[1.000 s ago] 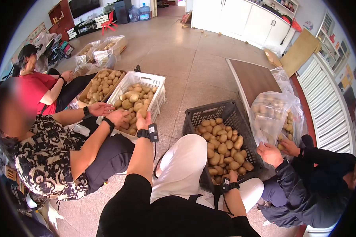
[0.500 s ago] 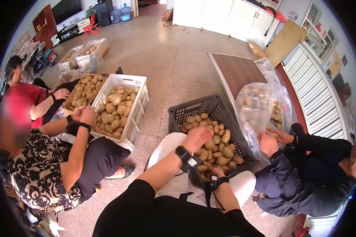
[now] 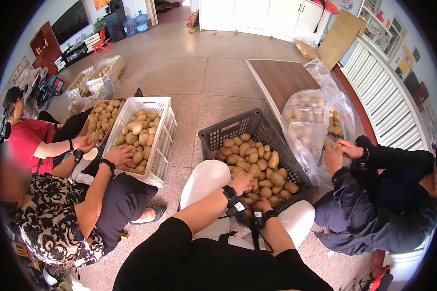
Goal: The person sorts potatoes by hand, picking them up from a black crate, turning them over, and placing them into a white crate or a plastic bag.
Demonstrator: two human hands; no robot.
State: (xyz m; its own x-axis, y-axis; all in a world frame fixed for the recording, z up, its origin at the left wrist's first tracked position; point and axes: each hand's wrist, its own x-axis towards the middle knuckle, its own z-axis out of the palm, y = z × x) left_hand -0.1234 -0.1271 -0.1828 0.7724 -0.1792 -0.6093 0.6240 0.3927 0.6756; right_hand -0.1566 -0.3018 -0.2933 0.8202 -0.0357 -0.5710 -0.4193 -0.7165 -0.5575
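Note:
A black plastic crate [image 3: 230, 122] full of potatoes [image 3: 265, 165] stands in front of me, close to my knees. My left hand [image 3: 243, 182] is low over the potatoes on the crate's near left side, its fingers bent and drawn together. Whatever is under those fingers is hidden. At the crate's near end, my right hand [image 3: 263, 204] is curled among the potatoes just below and right of the left one. What it grips is too small and covered to make out. Both wrists wear dark bands with small devices.
Left of me, a co-worker reaches into a white crate [image 3: 166, 114] of potatoes. Another person sits beyond, beside a cardboard box [image 3: 93, 121] of potatoes. On the right, someone handles something by a clear plastic bag [image 3: 303, 140] of potatoes. A brown board [image 3: 281, 80] lies behind it.
My left hand has come down from above the crate onto the potatoes, its fingers closing. My right hand stays at the near end. The left co-worker's hand has moved onto the white crate's potatoes.

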